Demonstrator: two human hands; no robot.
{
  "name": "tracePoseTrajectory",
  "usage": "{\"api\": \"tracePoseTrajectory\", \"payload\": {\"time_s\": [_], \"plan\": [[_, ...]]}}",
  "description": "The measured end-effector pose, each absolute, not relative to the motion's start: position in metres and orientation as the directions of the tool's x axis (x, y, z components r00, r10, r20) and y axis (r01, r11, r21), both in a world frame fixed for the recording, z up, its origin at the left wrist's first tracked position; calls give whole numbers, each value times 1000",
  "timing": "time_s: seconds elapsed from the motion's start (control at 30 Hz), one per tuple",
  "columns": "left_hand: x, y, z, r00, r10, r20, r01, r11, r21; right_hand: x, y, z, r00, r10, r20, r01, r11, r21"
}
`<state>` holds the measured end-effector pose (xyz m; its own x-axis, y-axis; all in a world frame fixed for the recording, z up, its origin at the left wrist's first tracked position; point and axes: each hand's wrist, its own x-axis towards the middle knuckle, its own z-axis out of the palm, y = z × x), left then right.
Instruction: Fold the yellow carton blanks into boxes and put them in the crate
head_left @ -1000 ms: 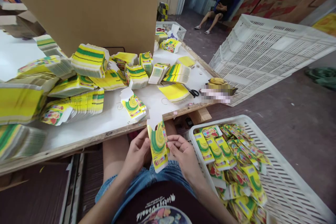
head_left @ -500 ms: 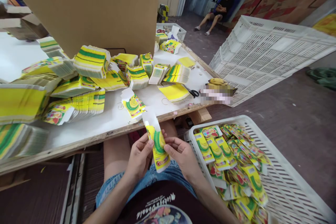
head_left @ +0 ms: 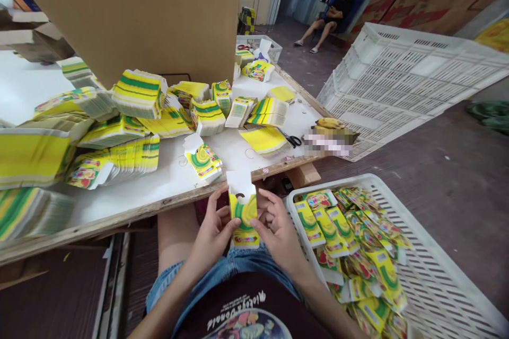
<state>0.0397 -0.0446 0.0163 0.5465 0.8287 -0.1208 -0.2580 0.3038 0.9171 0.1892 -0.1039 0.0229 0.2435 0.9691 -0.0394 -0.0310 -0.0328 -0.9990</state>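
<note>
A small yellow-and-green carton [head_left: 245, 214] is held upright over my lap, its white top flap raised and its mouth showing. My left hand [head_left: 217, 228] grips its left side, thumb on the front. On the right side my right hand [head_left: 275, 225] pinches it the same way. Just beyond, on the table edge, lies another carton [head_left: 203, 160] with its white flap up. Stacks of flat cartons [head_left: 137, 92] cover the table behind it. To the right of my lap, a white plastic basket [head_left: 437, 286] holds many packed cartons [head_left: 332, 225].
Black-handled scissors [head_left: 293, 140] and bananas [head_left: 329, 124] lie near the right end of the table [head_left: 170, 183]. A large cardboard sheet [head_left: 159, 16] stands at the back. White crates [head_left: 382, 85] are stacked on the right. A person [head_left: 338, 13] sits in the background.
The carton has turned from tilted to upright, its front now facing me, and it looks wider and opened at the top. Both hands still hold its sides.
</note>
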Motion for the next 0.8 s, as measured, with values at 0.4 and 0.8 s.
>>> {"api": "tracePoseTrajectory", "payload": {"time_s": [0.4, 0.8], "plan": [[27, -45, 21, 752, 637, -168, -225, 487, 844, 218, -102, 28, 30, 1000, -5, 235, -12, -972], [31, -42, 10, 640, 753, -155, -22, 220, 975, 224, -98, 32, 54, 979, -195, 145, -201, -969]]}}
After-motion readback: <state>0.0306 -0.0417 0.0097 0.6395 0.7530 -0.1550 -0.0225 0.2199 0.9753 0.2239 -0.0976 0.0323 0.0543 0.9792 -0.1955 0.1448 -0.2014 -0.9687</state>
